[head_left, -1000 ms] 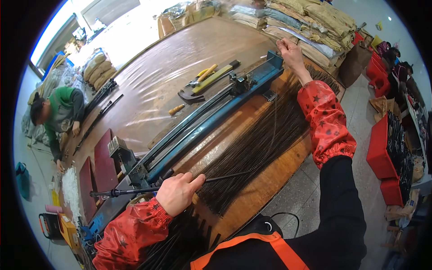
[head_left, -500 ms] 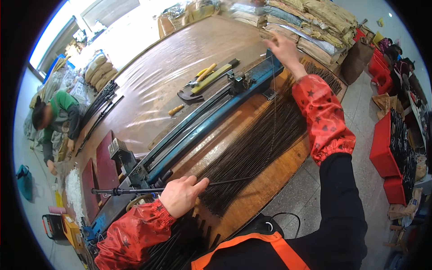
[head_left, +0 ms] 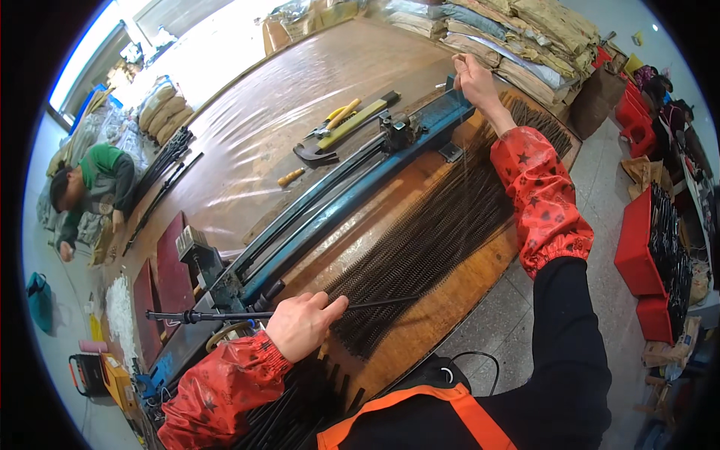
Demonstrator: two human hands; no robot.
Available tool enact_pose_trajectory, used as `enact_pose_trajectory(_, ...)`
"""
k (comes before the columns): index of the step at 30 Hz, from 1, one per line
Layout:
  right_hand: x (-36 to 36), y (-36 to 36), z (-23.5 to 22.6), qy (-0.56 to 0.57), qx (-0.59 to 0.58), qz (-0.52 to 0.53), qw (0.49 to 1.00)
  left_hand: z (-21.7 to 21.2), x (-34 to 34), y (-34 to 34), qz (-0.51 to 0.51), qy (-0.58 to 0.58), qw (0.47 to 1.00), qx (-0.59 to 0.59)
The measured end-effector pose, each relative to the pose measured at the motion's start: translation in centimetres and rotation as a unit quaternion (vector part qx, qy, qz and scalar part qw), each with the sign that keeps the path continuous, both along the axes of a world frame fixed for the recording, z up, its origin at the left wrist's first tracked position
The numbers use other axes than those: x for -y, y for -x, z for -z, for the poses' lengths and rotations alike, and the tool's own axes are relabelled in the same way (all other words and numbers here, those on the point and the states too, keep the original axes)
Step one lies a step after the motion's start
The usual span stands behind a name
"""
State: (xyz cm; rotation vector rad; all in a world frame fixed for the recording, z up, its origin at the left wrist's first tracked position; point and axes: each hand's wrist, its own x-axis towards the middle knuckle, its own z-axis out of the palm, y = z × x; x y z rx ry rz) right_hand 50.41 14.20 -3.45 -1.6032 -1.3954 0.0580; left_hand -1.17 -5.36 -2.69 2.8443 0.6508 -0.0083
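Observation:
My left hand (head_left: 301, 328) is closed around a slim black rod (head_left: 202, 317), low over the near left part of the table. The rod has thicker black fittings toward its left end, and its thin end points right across a bundle of long dark coil springs (head_left: 420, 255). Raised at the far right, by the end of a blue metal bench fixture (head_left: 330, 214), my right hand (head_left: 478, 84) has its fingers pinched together. From them a long thin spring (head_left: 466, 161) hangs down, blurred; its lower end is hard to make out.
Beyond the fixture lie a hammer (head_left: 315, 155), yellow-handled pliers (head_left: 334, 116) and a wooden-handled tool (head_left: 291, 177). Black rods (head_left: 277, 412) pile up near my left forearm. Another person (head_left: 97, 184) works at the left. Red bins (head_left: 641, 247) stand right; stacked sacks (head_left: 517, 45) lie behind.
My right hand has shifted slightly right, and its fingers have drawn together at the top of the hanging spring. The left hand and rod have barely moved.

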Motion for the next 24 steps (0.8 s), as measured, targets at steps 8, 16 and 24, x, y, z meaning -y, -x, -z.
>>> enact_pose_trajectory(8, 2.0, -1.9, 0.4, 0.010, -0.082, -0.041, 0.996, 0.3, 0.4, -0.2, 0.012, 0.002, 1.000, -0.007)
enact_pose_trajectory(16, 3.2, -0.8, 1.0, -0.097, -0.171, -0.018, 0.980, 0.4, 0.6, -0.3, 0.010, 0.013, 1.000, -0.023)
enact_pose_trajectory(24, 4.4, -0.7, 1.0, -0.174, -0.206, 0.039, 0.962, 0.5, 0.6, -0.4, 0.015, 0.016, 0.999, -0.026)
